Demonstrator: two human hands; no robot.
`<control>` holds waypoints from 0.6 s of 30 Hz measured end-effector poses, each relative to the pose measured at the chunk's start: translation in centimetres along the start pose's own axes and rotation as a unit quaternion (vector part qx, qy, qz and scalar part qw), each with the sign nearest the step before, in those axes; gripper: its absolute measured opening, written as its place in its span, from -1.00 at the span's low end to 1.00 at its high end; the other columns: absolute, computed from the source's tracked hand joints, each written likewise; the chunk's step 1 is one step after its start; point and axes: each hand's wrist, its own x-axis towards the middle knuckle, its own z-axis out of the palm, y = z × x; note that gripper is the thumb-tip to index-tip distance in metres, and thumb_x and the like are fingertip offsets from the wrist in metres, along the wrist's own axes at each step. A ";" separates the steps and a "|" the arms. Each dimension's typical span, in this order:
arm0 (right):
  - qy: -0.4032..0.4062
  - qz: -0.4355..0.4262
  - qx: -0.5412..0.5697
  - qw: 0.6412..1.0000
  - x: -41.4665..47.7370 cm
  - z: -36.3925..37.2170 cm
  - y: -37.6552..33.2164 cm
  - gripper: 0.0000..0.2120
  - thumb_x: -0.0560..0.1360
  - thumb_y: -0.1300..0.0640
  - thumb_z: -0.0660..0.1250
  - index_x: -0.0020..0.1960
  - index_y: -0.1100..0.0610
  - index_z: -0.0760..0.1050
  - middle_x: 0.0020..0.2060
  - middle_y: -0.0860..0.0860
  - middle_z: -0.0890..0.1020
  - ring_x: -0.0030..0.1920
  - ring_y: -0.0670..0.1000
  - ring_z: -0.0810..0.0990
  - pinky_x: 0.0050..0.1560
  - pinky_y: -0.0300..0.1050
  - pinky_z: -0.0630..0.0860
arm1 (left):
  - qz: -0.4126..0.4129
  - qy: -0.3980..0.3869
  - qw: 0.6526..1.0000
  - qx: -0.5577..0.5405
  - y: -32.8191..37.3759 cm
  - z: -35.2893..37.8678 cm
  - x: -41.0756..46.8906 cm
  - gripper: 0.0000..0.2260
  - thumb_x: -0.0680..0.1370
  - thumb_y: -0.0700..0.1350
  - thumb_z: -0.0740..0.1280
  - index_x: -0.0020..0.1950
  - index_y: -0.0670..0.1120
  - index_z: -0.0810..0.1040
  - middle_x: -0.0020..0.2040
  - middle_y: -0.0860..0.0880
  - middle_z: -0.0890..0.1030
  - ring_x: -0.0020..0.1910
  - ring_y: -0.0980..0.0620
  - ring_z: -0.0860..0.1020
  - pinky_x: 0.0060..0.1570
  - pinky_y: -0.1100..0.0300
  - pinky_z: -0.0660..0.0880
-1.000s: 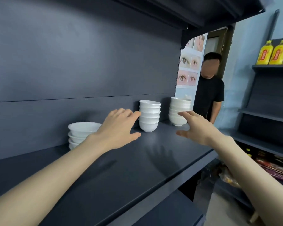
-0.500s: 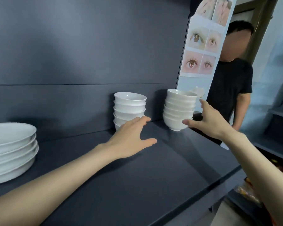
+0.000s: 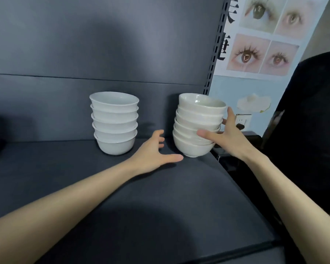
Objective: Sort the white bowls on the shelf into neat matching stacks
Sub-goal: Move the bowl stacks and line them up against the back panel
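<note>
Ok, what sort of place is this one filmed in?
Likely a small shop: dark slotted retail shelving, a left stack and right stack of white bowls set out like stock, and an eye makeup poster alongside.

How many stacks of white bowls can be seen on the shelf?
2. The left stack stands left of centre, untouched; the right stack stands at the right end of the shelf, gripped by the right hand. Others may lie outside the frame.
</note>
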 end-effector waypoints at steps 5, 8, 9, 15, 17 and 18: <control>-0.019 -0.040 0.065 0.997 1.8 -0.3 1.5 0.28 0.16 -0.16 0.55 0.56 -0.02 -0.27 0.12 -0.35 0.38 0.25 -0.10 0.48 0.34 -0.04 0.38 | -0.019 0.002 0.998 -0.059 0.3 2.1 2.0 0.03 0.30 0.01 0.58 0.55 0.02 -0.03 0.46 0.02 0.30 0.33 0.12 0.38 0.35 0.10 0.37; -0.037 -0.053 0.099 0.993 2.5 -0.4 1.8 0.24 0.16 -0.13 0.62 0.55 -0.05 -0.15 0.16 -0.34 0.43 0.09 -0.40 0.50 0.21 -0.17 0.49 | -0.016 -0.002 0.996 -0.082 0.7 2.7 3.1 0.03 0.30 -0.05 0.59 0.55 0.01 -0.04 0.36 0.09 0.38 0.29 0.13 0.41 0.29 0.20 0.39; -0.042 -0.060 0.111 0.991 2.7 -0.3 2.0 0.17 0.20 -0.07 0.61 0.54 -0.02 -0.10 0.13 -0.35 0.44 0.01 -0.48 0.49 0.09 -0.30 0.51 | -0.013 -0.003 0.996 -0.092 0.8 2.9 3.4 0.02 0.30 -0.07 0.59 0.54 0.00 -0.03 0.30 0.13 0.40 0.27 0.14 0.44 0.23 0.26 0.41; -0.028 -0.081 0.121 0.989 3.8 0.1 2.9 -0.09 0.23 0.04 0.57 0.44 0.03 0.16 0.10 -0.27 0.49 -0.04 -0.46 0.50 -0.13 -0.52 0.46 | -0.008 0.009 0.992 -0.122 0.5 3.8 4.4 -0.04 0.19 -0.03 0.64 0.45 -0.05 0.19 0.23 0.22 0.48 0.20 0.23 0.51 0.13 0.32 0.49; -0.022 -0.078 0.124 0.989 3.9 0.1 2.9 -0.06 0.12 -0.06 0.56 0.40 0.02 0.21 0.09 -0.27 0.51 0.00 -0.41 0.50 -0.11 -0.48 0.47 | -0.007 0.019 0.992 -0.128 0.3 3.8 4.6 -0.14 0.24 -0.12 0.63 0.42 -0.08 0.25 0.24 0.14 0.51 0.19 0.17 0.53 0.12 0.30 0.50; -0.020 -0.077 0.127 0.989 3.9 0.1 2.9 -0.05 0.09 -0.08 0.56 0.39 0.03 0.22 0.09 -0.27 0.52 0.02 -0.40 0.51 -0.09 -0.46 0.48 | -0.008 0.023 0.991 -0.129 0.1 3.7 4.7 -0.18 0.25 -0.14 0.63 0.39 -0.08 0.27 0.24 0.11 0.53 0.19 0.15 0.54 0.11 0.28 0.51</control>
